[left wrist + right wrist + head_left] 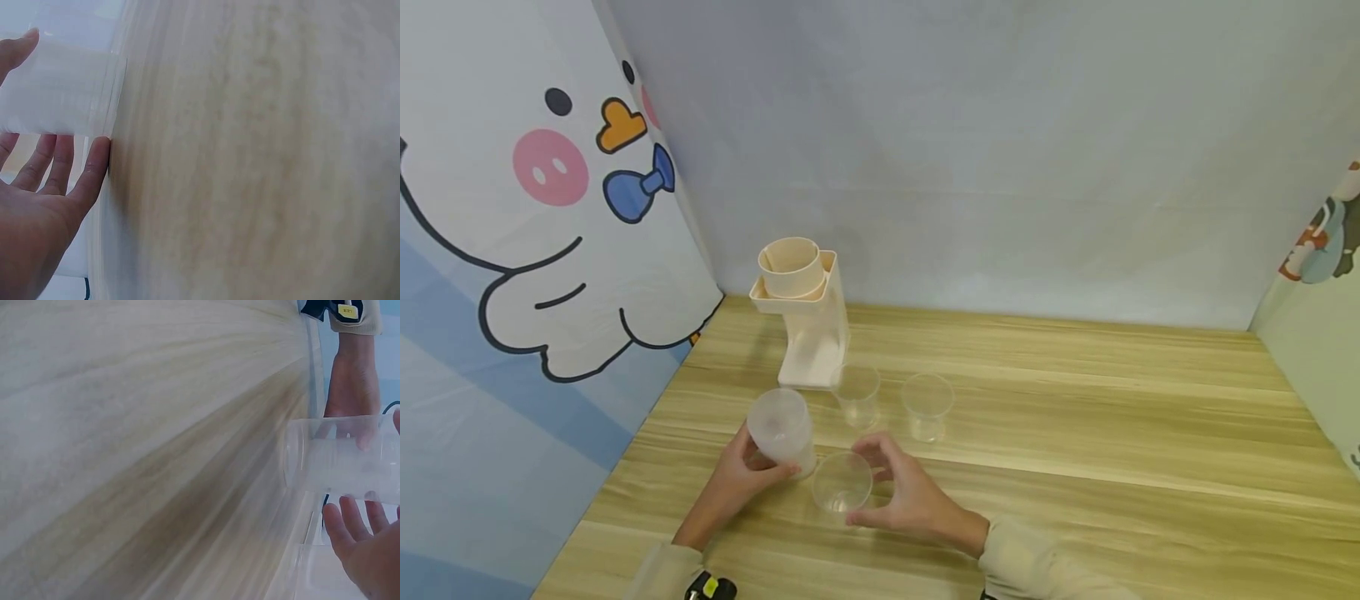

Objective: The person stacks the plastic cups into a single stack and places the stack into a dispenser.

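Clear cup (842, 485) is near the front of the counter (1075, 500), just right of a cloudy white cup (781, 429), and honestly I can't tell if it's fully resting on the wood. The right hand (913, 496) has it from the side, grip closed around it with thumb on the near side and fingers on the far side. The left hand (741, 475) has the cloudy one the same sort of way, thumb and fingers wrapped on its wall; could be one cup or several nested, can't tell. Just behind those are two more see-through cups, a left one (859, 398) and a right one (928, 408), plus a cream stand (816, 333) with a round holder (792, 279) on top, back by the wall.
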`<state>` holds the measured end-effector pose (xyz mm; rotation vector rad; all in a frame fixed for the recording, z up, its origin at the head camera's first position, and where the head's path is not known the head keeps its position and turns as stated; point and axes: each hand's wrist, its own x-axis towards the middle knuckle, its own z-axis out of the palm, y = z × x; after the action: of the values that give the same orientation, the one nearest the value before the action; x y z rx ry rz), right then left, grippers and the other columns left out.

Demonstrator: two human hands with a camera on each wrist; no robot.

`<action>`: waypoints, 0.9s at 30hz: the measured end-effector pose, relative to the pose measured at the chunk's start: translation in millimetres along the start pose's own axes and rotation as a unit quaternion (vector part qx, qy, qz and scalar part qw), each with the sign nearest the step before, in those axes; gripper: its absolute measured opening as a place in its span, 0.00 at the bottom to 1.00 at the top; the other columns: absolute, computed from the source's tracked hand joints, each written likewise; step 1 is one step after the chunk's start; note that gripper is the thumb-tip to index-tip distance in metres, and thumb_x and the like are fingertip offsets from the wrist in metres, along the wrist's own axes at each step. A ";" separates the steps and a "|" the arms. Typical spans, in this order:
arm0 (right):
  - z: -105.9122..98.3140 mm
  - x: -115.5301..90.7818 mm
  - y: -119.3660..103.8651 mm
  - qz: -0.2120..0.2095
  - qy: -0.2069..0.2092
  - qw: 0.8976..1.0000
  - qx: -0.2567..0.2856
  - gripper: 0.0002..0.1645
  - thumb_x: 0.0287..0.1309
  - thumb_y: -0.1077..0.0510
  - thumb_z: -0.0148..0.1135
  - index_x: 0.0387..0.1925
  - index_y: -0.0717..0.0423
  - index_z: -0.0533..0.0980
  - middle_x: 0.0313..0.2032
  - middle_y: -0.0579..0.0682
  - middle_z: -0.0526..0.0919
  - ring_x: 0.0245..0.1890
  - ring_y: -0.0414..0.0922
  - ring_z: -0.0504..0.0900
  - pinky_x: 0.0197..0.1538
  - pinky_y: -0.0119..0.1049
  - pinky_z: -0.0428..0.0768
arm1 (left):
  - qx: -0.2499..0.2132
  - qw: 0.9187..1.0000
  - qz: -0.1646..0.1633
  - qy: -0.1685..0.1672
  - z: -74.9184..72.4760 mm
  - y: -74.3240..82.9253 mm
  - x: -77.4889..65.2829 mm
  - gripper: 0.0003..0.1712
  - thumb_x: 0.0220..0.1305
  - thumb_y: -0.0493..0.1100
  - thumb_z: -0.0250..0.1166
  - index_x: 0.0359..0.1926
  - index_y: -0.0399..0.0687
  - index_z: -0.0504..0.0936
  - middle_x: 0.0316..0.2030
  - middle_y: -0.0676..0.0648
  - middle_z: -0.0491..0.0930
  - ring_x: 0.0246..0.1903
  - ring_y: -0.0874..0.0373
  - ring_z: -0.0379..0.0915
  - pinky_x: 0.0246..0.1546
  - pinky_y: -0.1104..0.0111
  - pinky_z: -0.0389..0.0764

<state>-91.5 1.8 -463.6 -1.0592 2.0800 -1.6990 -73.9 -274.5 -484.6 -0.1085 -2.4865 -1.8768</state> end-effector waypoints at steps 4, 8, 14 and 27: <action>1.0 0.4 0.2 0.011 0.000 1.000 0.005 0.44 0.41 0.55 0.78 0.57 0.58 0.63 0.53 0.50 0.73 0.51 0.51 0.76 0.52 0.40 0.76 | 0.004 1.000 -0.002 0.002 0.5 -0.3 0.8 0.50 0.48 0.37 0.75 0.69 0.53 0.58 0.59 0.42 0.66 0.56 0.44 0.66 0.49 0.61 0.75; 0.9 1.5 -2.1 0.012 0.014 1.000 0.016 0.43 0.41 0.57 0.78 0.57 0.58 0.64 0.52 0.52 0.74 0.51 0.51 0.76 0.52 0.44 0.77 | 0.001 1.000 -0.008 0.006 1.0 0.3 1.1 0.49 0.49 0.37 0.75 0.68 0.55 0.59 0.59 0.43 0.67 0.56 0.47 0.66 0.50 0.59 0.74; -2.1 3.3 -9.1 -0.009 0.034 0.999 0.021 0.41 0.41 0.60 0.77 0.57 0.58 0.65 0.51 0.58 0.75 0.51 0.53 0.76 0.50 0.48 0.78 | -0.003 1.000 -0.010 0.009 1.2 0.4 0.9 0.49 0.48 0.37 0.75 0.69 0.55 0.58 0.59 0.43 0.66 0.56 0.46 0.65 0.51 0.58 0.74; -9.4 6.8 -22.7 -0.044 0.063 0.997 0.021 0.41 0.42 0.60 0.76 0.57 0.57 0.65 0.49 0.51 0.77 0.50 0.51 0.76 0.47 0.43 0.79 | -0.007 1.000 -0.008 0.006 1.3 -1.1 1.2 0.49 0.48 0.36 0.75 0.68 0.55 0.58 0.59 0.43 0.67 0.56 0.47 0.66 0.50 0.58 0.75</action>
<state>-93.4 3.0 -438.2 -1.0724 2.0912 -1.8879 -75.1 -273.5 -486.0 -0.0783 -2.4734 -1.8960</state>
